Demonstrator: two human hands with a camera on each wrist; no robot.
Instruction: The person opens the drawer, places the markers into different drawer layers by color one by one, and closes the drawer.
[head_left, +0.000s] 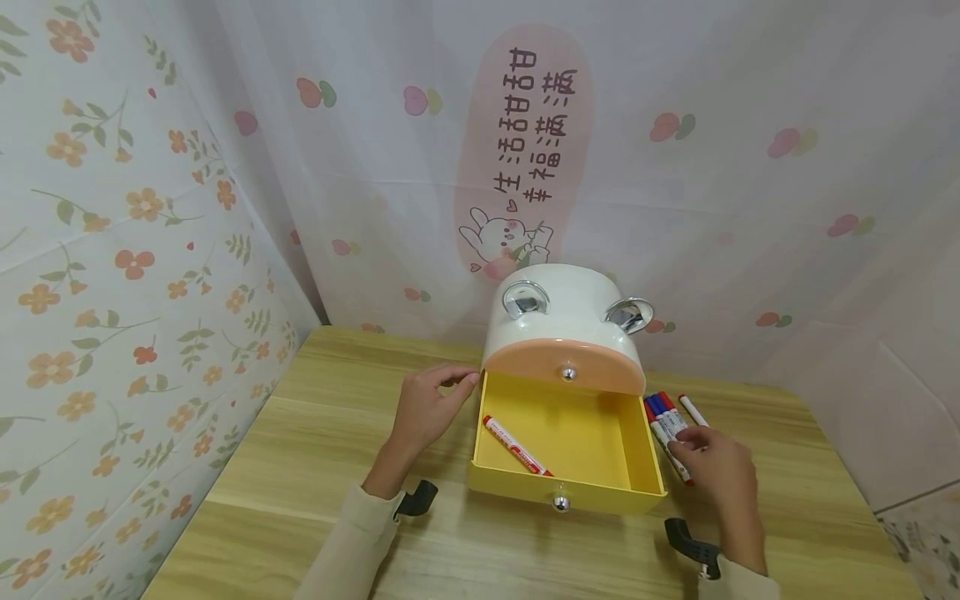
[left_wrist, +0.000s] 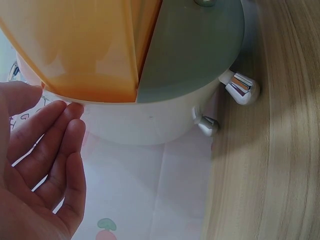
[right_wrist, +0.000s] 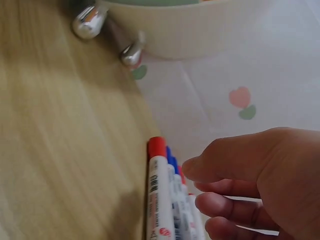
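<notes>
A small white storage box (head_left: pixel 558 308) has its lower yellow drawer (head_left: pixel 585 417) pulled out, with a red-capped marker (head_left: pixel 517 447) lying at the drawer's left. At the box's left edge, where the drawer comes out, is my left hand (head_left: pixel 429 408), thumb and fingertips right at the rim and fingers loosely bent. To the right of the drawer, my right hand (head_left: pixel 720 467) hovers beside a row of red- and blue-capped markers (head_left: pixel 663 417). In the right wrist view its thumb and fingers (right_wrist: pixel 225 202) are spread apart next to the white marker barrels (right_wrist: pixel 162 200), gripping none of them.
Another red-capped marker (head_left: pixel 694 411) lies apart, right of the row. The box's upper peach drawer (head_left: pixel 525 358) is closed, and two shiny silver ear-like pieces (head_left: pixel 630 315) stick out above it. A wooden table (head_left: pixel 300 467) bears everything, with printed curtains (head_left: pixel 375 167) behind and at the left.
</notes>
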